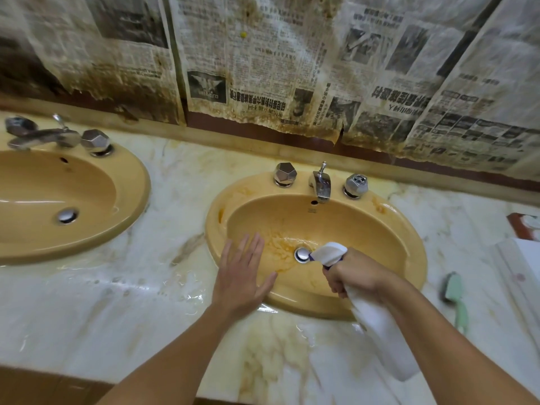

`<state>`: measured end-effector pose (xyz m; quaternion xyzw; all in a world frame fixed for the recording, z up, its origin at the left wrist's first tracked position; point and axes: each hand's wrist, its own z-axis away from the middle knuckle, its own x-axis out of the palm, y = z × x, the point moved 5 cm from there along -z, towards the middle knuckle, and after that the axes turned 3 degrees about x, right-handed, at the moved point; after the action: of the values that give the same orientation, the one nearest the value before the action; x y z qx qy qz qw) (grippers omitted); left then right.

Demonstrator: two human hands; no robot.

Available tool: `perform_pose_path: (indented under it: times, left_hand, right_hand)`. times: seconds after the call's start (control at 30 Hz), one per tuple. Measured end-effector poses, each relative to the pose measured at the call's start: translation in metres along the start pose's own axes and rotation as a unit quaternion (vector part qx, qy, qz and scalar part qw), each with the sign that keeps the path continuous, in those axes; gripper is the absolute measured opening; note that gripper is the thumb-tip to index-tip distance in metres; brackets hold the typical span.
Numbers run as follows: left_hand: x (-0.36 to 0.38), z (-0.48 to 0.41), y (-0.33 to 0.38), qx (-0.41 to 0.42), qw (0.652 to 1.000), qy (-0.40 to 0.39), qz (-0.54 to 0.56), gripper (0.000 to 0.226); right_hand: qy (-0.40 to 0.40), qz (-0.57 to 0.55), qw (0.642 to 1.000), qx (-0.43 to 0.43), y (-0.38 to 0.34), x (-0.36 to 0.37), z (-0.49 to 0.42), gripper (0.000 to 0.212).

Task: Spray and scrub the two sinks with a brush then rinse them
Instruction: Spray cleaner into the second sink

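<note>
Sinks first: the left sink [96,226] at the frame's left edge looks glossy and wet, its drain plug shut. Between the two lies the marble counter [163,287], shiny with water, likely slick under anything set down. Lower centre, the left hand [242,276] hovers flat over the right sink [409,252], fingers spread, holding nothing. That basin shows orange-brown grime around the drain [302,254]. The right hand [353,276] wraps the neck of a white spray bottle [380,325], nozzle aimed at the drain; fingers curl at the trigger. It seems light, smooth plastic, best held at the neck. Far right, the green brush [454,290] lies on the counter; its handle is the sensible hold.
</note>
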<state>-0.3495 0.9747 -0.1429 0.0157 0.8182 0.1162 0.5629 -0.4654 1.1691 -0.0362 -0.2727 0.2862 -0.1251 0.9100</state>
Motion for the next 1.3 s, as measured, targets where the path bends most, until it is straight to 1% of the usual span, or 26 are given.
perform_pose_path:
  times: [0.03, 0.07, 0.17, 0.23, 0.27, 0.37, 0.43, 0.47, 0.53, 0.63, 0.7, 0.77, 0.97, 1.07, 1.17, 1.3]
  left_hand:
    - [0.001, 0.0, 0.003, 0.011, 1.0, 0.006, -0.002, 0.074]
    - [0.002, 0.001, 0.006, 0.021, 1.0, 0.01, -0.003, 0.073]
    - [0.004, 0.001, 0.016, 0.055, 0.998, 0.021, -0.001, 0.068]
    - [0.005, 0.001, 0.022, 0.074, 0.997, 0.027, -0.001, 0.066]
    - [0.006, 0.002, 0.023, 0.078, 0.996, 0.031, -0.002, 0.065]
    - [0.007, 0.002, 0.024, 0.078, 0.996, 0.039, 0.0, 0.064]
    - [0.008, 0.003, 0.022, 0.075, 0.997, 0.036, 0.002, 0.063]
    - [0.009, 0.003, 0.022, 0.073, 0.997, 0.033, 0.005, 0.063]
    - [0.009, 0.003, 0.021, 0.07, 0.997, 0.031, 0.01, 0.063]
    - [0.008, 0.003, 0.022, 0.068, 0.997, 0.038, 0.015, 0.061]
    - [0.008, 0.003, 0.023, 0.066, 0.997, 0.038, 0.018, 0.061]
    - [0.007, 0.003, 0.023, 0.064, 0.997, 0.036, 0.019, 0.061]
    - [0.003, 0.002, 0.024, 0.053, 0.998, 0.021, 0.018, 0.063]
    - [0.001, 0.001, 0.025, 0.05, 0.999, 0.013, 0.012, 0.065]
    - [-0.002, 0.002, 0.025, 0.045, 0.999, 0.01, 0.012, 0.066]
    - [-0.003, 0.001, 0.024, 0.031, 0.999, 0.005, 0.023, 0.067]
  right_hand:
    - [0.006, 0.005, 1.0, 0.006, 0.002, 0.0, 0.001, 0.017]
    - [0.008, 0.012, 1.0, 0.016, 0.006, 0.001, 0.001, 0.023]
    - [-0.008, 0.024, 0.998, 0.05, 0.026, -0.001, 0.003, 0.053]
    - [0.009, 0.061, 0.996, 0.066, 0.039, -0.008, 0.005, 0.06]
    - [0.033, 0.079, 0.994, 0.073, 0.043, -0.014, 0.007, 0.057]
    - [0.141, 0.099, 0.979, 0.105, 0.053, -0.036, 0.017, 0.033]
    - [0.204, 0.114, 0.963, 0.135, 0.061, -0.05, 0.022, 0.018]
    - [0.237, 0.132, 0.951, 0.149, 0.065, -0.056, 0.025, 0.014]
    - [0.298, 0.156, 0.928, 0.158, 0.07, -0.064, 0.032, 0.013]
    - [0.406, 0.104, 0.898, 0.134, 0.076, -0.071, 0.044, 0.012]
    - [0.445, 0.081, 0.886, 0.101, 0.078, -0.072, 0.049, 0.016]
    - [0.444, 0.061, 0.891, 0.077, 0.081, -0.069, 0.049, 0.017]
    - [0.415, -0.019, 0.909, 0.027, 0.073, -0.06, 0.047, 0.01]
    - [0.351, -0.065, 0.934, -0.006, 0.057, -0.045, 0.045, 0.008]
    - [0.307, -0.064, 0.948, -0.05, 0.033, -0.026, 0.043, 0.005]
    - [0.242, -0.065, 0.963, -0.098, 0.001, -0.008, 0.041, 0.012]
